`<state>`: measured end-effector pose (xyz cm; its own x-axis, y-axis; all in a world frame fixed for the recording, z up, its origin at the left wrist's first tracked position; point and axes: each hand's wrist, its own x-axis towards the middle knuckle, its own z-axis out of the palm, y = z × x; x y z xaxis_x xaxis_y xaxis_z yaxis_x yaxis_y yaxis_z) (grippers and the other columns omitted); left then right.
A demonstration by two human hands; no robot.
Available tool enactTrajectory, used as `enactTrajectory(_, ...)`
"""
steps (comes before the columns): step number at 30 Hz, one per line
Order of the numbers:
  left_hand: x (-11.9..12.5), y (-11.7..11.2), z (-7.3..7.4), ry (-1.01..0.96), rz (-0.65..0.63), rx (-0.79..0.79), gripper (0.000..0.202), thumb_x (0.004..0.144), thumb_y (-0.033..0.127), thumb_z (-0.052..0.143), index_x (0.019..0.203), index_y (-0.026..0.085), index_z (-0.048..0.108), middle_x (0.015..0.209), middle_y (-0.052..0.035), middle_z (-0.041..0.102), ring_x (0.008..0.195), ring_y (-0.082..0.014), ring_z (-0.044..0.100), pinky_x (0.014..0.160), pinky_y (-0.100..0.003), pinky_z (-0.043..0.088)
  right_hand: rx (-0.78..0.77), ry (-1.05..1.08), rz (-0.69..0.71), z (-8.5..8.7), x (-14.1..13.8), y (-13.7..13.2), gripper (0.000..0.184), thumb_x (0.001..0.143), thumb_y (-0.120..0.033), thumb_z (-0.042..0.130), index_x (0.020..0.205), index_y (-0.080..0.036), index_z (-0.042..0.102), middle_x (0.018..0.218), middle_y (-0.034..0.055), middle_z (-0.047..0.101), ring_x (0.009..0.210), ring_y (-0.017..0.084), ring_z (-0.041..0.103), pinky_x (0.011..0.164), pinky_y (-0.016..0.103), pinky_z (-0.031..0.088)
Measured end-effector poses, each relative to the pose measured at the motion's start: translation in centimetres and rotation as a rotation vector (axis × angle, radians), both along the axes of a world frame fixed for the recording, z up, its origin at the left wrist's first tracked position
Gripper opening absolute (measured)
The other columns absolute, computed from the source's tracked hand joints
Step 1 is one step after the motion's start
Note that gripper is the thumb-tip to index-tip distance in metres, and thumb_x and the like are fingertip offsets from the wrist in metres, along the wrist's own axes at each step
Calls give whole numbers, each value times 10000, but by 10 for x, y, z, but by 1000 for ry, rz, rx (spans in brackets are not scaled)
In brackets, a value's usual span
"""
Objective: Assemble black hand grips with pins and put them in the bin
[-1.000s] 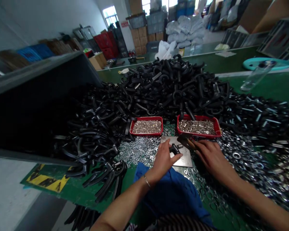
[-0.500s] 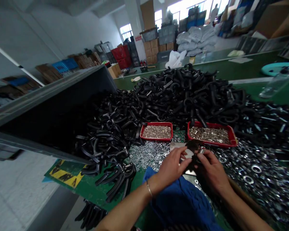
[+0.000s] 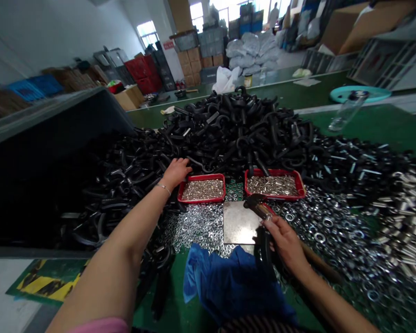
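My left hand (image 3: 176, 173) is stretched out to the black parts at the left corner of a red tray of small metal pieces (image 3: 203, 188). Its fingers look slightly apart, with the tips against the dark pile; nothing shows in them. In my right hand (image 3: 287, 240) is a black plastic handle (image 3: 263, 249), with a small metal coil or threaded end showing by the thumb. A hammer (image 3: 258, 206) lies close by, its head over a metal plate (image 3: 237, 222) and its wooden handle passing under my right hand.
A big heap of black plastic handles (image 3: 235, 125) fills the back. Another red tray (image 3: 301, 187) holds small metal pins. Loose metal rings (image 3: 319, 237) and silver sleeves (image 3: 409, 231) spread to the right. A grey crate (image 3: 100, 99) lies tipped at left; blue cloth (image 3: 229, 282) covers the front.
My left hand has left my right hand at the plate and moved left and forward to the pile. My right hand keeps the black handle, lowered slightly. The view has turned right.
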<state>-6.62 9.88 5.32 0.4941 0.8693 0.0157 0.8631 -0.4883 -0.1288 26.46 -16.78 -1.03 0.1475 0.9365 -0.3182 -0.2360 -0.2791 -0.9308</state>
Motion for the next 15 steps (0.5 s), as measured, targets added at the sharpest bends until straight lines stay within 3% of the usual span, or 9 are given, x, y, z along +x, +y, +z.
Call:
enactTrajectory(3,-3,12,-2,-117,-61,-23,179,869,137,577,974,190,712,1234,-109,590,1197,-284,467,1066,-472,316,-3,17,-3,-7,2,3,387,829,-558,682,862,-230,478,609,-86,464,431,52,365,384,161,276)
enactTrajectory(6,-1,7,7,-526,20,63,163,909,211,599,1057,159,640,1170,-86,613,1110,-222,519,1033,-414,391,-1,1,12,-12,3,5,395,820,-552,685,841,-236,450,581,-99,439,399,50,327,368,170,241)
enactTrajectory(9,12,-21,27,-984,125,235,240,1017,337,458,1156,153,521,1092,-45,619,991,-128,555,982,-335,451,-17,-22,55,-12,1,8,406,819,-567,672,828,-246,424,556,-115,376,385,57,282,365,186,216)
enactTrajectory(11,31,-54,37,-1225,119,225,301,1045,423,352,1180,175,458,1086,-42,627,918,-98,597,894,-298,507,1,-60,86,-11,0,11,398,836,-577,643,825,-246,423,562,-113,345,403,67,284,383,198,218)
enactTrajectory(13,60,-98,33,-1475,149,-46,333,1013,504,380,1132,202,449,889,-17,652,690,-110,634,644,-253,539,70,-174,113,-9,0,12,380,858,-574,617,816,-237,445,582,-97,346,448,82,320,422,213,246)
enactTrajectory(15,93,-147,15,-1465,258,-446,333,983,522,421,1051,201,478,714,7,641,532,-117,596,510,-225,485,159,-362,141,-5,2,13,363,878,-560,596,798,-224,484,599,-76,376,505,102,365,472,233,280)
